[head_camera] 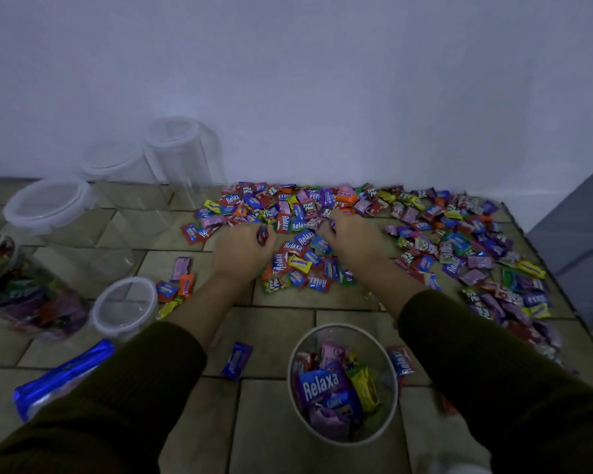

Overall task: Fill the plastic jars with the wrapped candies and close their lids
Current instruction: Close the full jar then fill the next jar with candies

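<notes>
A wide heap of wrapped candies [425,234] covers the tiled floor along the wall. My left hand [242,251] and my right hand [351,239] both rest in the heap, fingers curled around candies. Near me, between my forearms, stands an open clear jar [343,436] partly filled with candies. At the far left a filled jar [24,292] lies tilted. A loose lid [125,306] lies beside it. Three empty lidded jars [124,186] stand in a row toward the wall.
A blue and clear plastic bag [59,378] lies at the lower left. Stray candies [237,360] are scattered on the tiles near the open jar. A white wall [322,97] closes the back, and a grey cabinet [575,254] stands at the right.
</notes>
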